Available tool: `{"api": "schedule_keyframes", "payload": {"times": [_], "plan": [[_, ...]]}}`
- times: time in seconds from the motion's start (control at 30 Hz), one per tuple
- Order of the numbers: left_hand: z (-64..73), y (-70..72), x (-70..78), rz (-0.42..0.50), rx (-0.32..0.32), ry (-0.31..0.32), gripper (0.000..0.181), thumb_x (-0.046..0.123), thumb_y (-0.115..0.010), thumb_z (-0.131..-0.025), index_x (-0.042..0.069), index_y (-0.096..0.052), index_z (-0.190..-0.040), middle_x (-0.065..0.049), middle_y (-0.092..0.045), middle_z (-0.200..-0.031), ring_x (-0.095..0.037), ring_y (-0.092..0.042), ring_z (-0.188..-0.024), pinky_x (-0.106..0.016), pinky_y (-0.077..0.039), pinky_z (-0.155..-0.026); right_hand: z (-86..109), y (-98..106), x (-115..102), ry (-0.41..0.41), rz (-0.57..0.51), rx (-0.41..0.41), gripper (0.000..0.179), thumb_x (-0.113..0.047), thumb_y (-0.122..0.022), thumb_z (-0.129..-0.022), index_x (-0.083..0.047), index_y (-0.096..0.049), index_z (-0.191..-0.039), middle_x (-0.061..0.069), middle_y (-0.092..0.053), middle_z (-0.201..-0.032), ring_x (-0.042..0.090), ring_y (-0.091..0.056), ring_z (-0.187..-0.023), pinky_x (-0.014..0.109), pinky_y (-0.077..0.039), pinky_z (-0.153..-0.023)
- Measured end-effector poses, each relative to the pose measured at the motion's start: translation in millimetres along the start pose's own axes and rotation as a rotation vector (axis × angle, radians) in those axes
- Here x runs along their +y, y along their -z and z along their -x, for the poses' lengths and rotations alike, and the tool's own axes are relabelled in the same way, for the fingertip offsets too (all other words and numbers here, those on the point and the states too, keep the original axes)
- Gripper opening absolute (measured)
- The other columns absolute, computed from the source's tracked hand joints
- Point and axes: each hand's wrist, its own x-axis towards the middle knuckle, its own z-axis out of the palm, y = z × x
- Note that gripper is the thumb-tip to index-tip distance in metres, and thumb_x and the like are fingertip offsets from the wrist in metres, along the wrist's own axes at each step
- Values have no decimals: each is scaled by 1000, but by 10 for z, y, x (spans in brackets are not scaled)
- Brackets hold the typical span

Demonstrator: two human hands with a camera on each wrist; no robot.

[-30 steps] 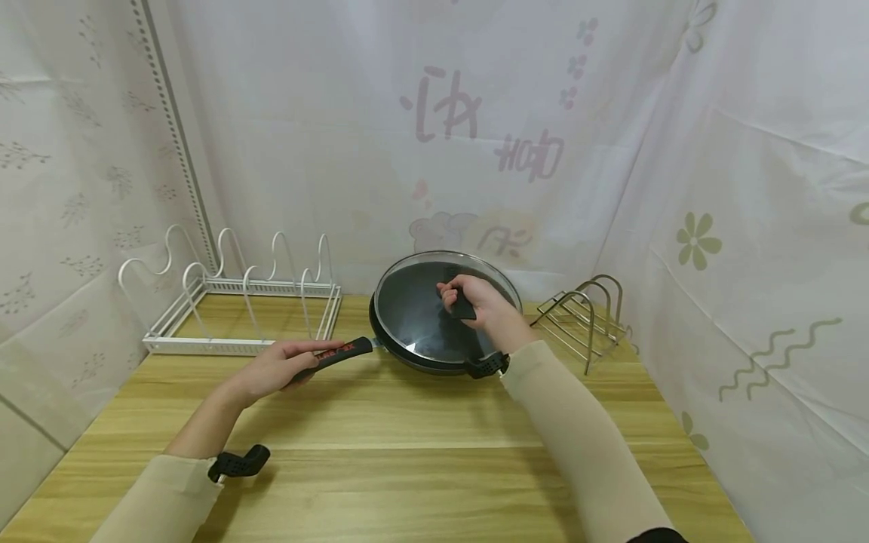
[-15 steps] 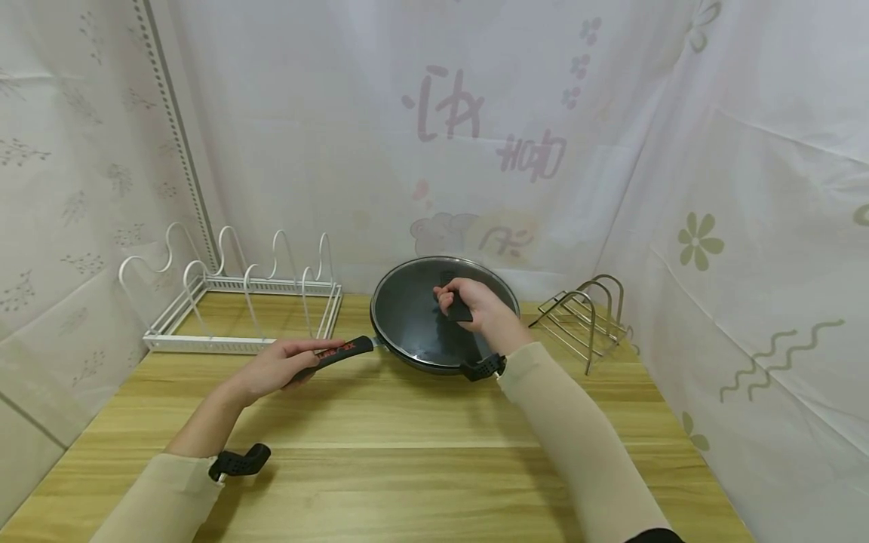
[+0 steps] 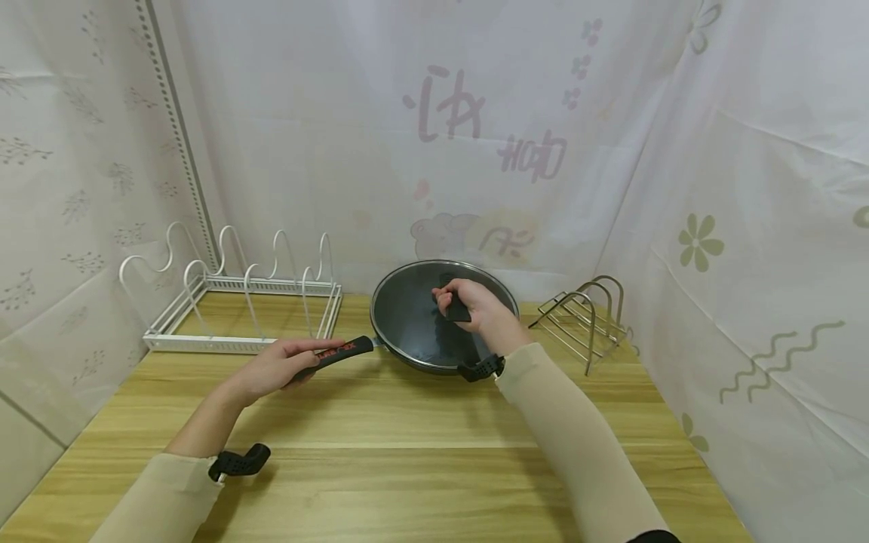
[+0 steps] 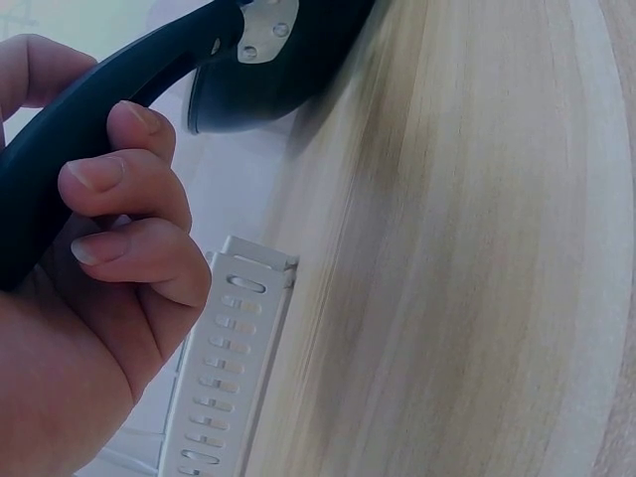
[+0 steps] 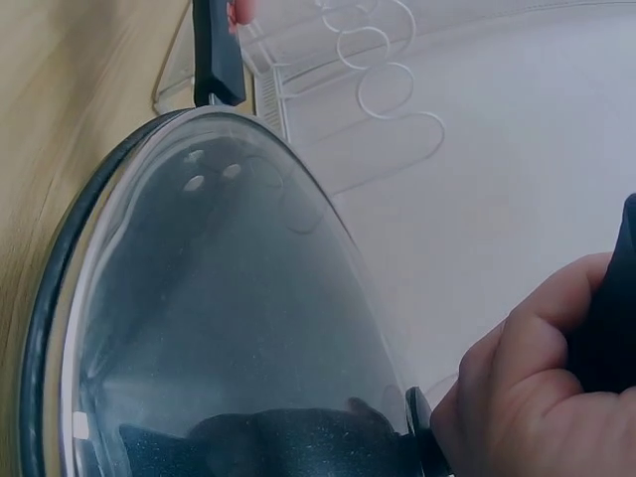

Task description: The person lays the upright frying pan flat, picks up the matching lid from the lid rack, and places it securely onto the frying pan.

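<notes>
A black frying pan [image 3: 412, 363] stands on the wooden table, covered by a round glass lid [image 3: 407, 309] with a metal rim. My left hand [image 3: 268, 369] holds the pan's black handle [image 3: 348, 350], which points left; the left wrist view shows the fingers [image 4: 129, 189] curled under it. On top of the lid, my right hand [image 3: 480, 305] grips the black lid handle [image 3: 459, 311]. The right wrist view has the glass lid [image 5: 229, 298] lying over the pan, its rim close to the pan's rim. The pan's inside shows only as dark through the glass.
A white wire rack [image 3: 204, 345] with tall loops stands at the back left, just behind the left hand. To the right of the pan is a small metal rack [image 3: 591, 332] with arches. Patterned curtains [image 3: 305, 151] enclose the table [image 3: 407, 467] at the back and sides.
The lid has come down with my right hand and now sits level on the pan; earlier it was tilted with its back edge higher. My left hand has kept its hold on the handle.
</notes>
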Motion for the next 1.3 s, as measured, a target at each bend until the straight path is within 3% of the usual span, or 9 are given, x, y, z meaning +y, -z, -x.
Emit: {"api": "schedule_keyframes", "payload": {"times": [0.4,0.7,1.03,1.3], "plan": [[9,2,23,-14,1,-4,44,19,-50,-114,14,-64,-155,3,-51,-71,-8,-43,-58,-24,-36,-50,-20,32,50,12,-70,-20,41,-5,-36,-114,3,-37,-154,8,-47,-118,6,-44,-61,15,-43,-49],[9,7,14,-6,4,11,45,21,-51,-114,14,-63,-156,4,-52,-75,-8,-45,-62,-23,-38,-53,-28,24,99,42,-70,-18,38,-6,-35,-114,4,-39,-151,6,-48,-107,6,-45,-62,15,-44,-50],[6,6,14,-3,1,-2,45,20,-51,-114,13,-63,-156,4,-51,-73,-8,-44,-60,-23,-36,-52,-19,27,132,70,-75,-17,34,-9,-37,-116,5,-42,-147,7,-48,-109,7,-46,-64,15,-44,-53],[30,-2,34,17,10,9,45,20,-52,-113,11,-63,-156,6,-50,-70,-7,-43,-59,-23,-38,-53,-33,32,138,81,-61,-3,48,-9,-36,-116,5,-35,-162,8,-47,-107,8,-45,-65,16,-43,-54]]}}
